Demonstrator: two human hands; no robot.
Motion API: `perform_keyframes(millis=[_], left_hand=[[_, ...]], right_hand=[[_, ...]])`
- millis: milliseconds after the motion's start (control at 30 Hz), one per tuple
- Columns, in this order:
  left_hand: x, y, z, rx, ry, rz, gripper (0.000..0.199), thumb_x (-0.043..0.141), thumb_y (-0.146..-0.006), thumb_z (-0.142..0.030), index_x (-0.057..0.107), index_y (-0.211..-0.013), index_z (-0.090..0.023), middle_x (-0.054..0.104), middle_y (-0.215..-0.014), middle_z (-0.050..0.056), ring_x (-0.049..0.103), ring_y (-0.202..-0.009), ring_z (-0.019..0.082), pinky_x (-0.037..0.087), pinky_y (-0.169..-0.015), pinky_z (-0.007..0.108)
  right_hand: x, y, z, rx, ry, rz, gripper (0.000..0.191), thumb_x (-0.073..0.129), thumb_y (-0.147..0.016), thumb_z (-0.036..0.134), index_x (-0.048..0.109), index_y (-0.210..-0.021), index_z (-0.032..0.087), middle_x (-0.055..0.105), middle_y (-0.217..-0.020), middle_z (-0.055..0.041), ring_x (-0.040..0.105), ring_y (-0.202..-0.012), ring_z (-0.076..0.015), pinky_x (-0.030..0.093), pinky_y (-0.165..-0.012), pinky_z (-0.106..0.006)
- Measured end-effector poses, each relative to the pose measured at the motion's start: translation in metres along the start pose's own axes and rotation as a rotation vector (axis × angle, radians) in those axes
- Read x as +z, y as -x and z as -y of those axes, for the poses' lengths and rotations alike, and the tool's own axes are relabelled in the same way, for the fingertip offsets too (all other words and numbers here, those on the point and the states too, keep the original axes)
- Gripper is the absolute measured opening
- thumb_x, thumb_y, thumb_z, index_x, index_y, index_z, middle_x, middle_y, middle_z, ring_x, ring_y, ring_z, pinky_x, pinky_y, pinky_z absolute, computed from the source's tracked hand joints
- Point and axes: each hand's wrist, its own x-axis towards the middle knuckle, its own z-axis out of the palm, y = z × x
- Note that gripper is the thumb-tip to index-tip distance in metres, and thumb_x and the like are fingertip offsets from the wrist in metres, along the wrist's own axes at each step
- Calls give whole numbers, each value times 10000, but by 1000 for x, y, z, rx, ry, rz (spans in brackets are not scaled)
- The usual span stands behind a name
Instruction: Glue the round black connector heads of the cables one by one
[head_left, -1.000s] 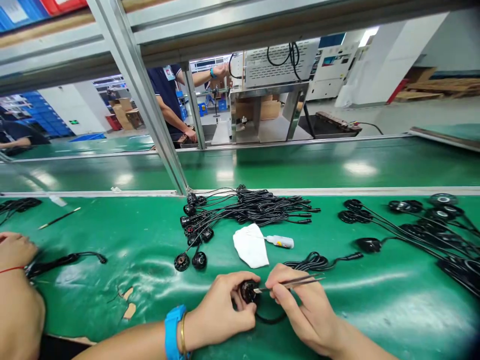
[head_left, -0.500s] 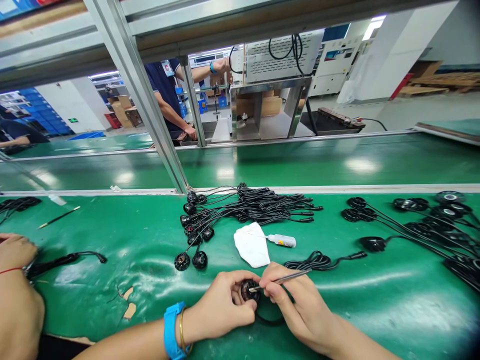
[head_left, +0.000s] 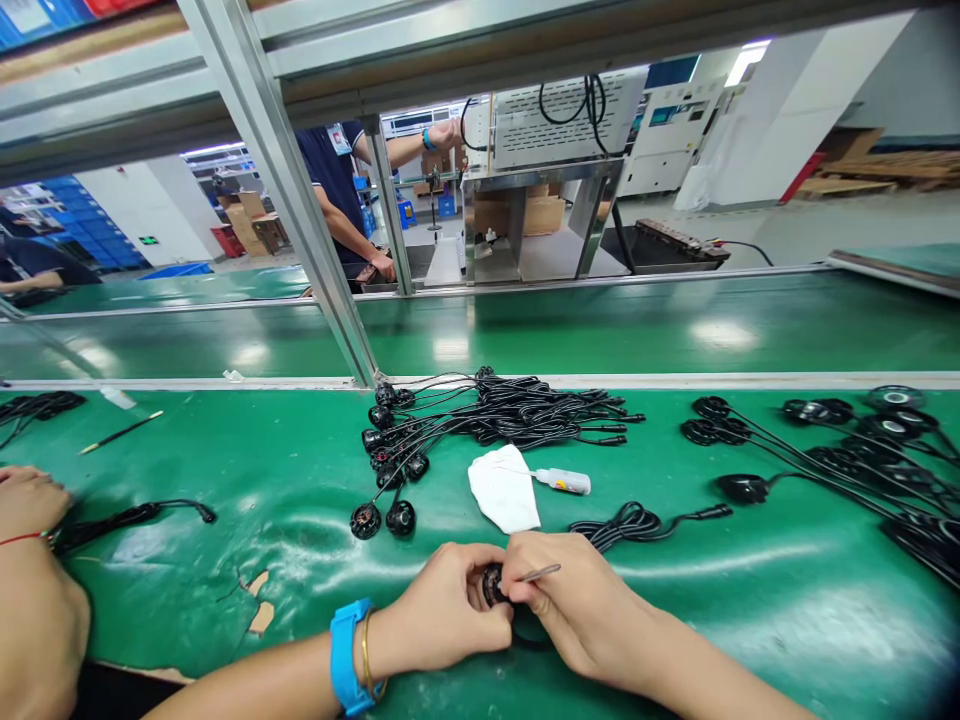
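Note:
My left hand (head_left: 450, 605), wearing a blue wristband, is closed around a round black housing (head_left: 493, 583), its open face turned toward my right hand. My right hand (head_left: 574, 605) pinches a slim metal tool (head_left: 541, 573) close to that face. Those fingers cover the tool's tip and part of the housing, so the contact point is hidden. Below the hands a black cable loops, and a coiled cable (head_left: 626, 525) with a plug lies just beyond them. Further up, a white cloth (head_left: 504, 490) touches a small clear bottle (head_left: 564, 481) with a thin nozzle.
A bundle of black cables (head_left: 517, 410) with round housings lies behind the cloth. More cabled housings (head_left: 892, 440) are heaped at right. Another person's arm (head_left: 34, 600) rests at the left edge, near a brush-like stick (head_left: 120, 433). A metal post (head_left: 300, 200) rises beyond the bench.
My right hand has shifted left and turned over the housing, closer to my left hand. Less of the metal tool shows now. My left hand has stayed nearly in place.

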Motion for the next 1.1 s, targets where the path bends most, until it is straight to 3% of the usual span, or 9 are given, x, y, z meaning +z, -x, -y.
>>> perform_keyframes(millis=[167,300,400,500,667,867,1100], left_hand=[[-4,0,-1,61,24,0,166,597,-641,-108,575,-802,-76,526,-766,7,402,-720,102,342,-614,201],[-4,1,-3,104,30,-11,187,624,-653,-139,597,-823,-68,568,-828,41,452,-780,133,386,-657,214],[-1,1,-1,41,8,-42,183,562,-679,-110,598,-854,-70,490,-716,-6,375,-652,82,295,-551,197],[1,2,5,-42,-62,-68,349,575,-720,-146,633,-1054,-61,491,-694,-15,378,-586,72,277,-512,200],[0,2,12,-48,-71,-102,467,616,-729,-170,632,-1185,-69,556,-750,10,434,-605,75,349,-542,186],[2,3,9,-62,-78,-117,456,614,-709,-170,658,-1156,-90,581,-743,17,479,-593,86,389,-544,189],[4,8,10,50,-249,-183,531,618,-678,-152,663,-1207,-161,688,-843,15,574,-598,111,481,-593,205]], right_hand=[[0,-13,7,-125,195,132,114,426,-868,65,452,-865,176,524,-787,-3,404,-707,-137,265,-603,-276],[0,-17,8,-173,269,133,91,422,-866,91,448,-827,169,521,-766,-18,381,-691,-146,253,-584,-286],[-6,-13,6,-111,119,7,115,422,-912,100,512,-940,165,556,-804,-22,450,-705,-130,330,-631,-263],[-14,-6,5,-58,-30,-184,165,416,-943,79,543,-1011,159,585,-851,-28,534,-764,-101,412,-700,-227],[-16,0,6,-24,125,-374,130,474,-927,72,553,-962,170,616,-897,-14,601,-833,-73,452,-761,-190],[-8,2,9,-63,145,-340,147,476,-907,48,545,-966,164,630,-863,-24,618,-798,-88,479,-730,-203],[-1,7,8,-21,94,-227,176,495,-904,55,547,-1025,172,602,-794,-18,571,-706,-102,445,-637,-235]])
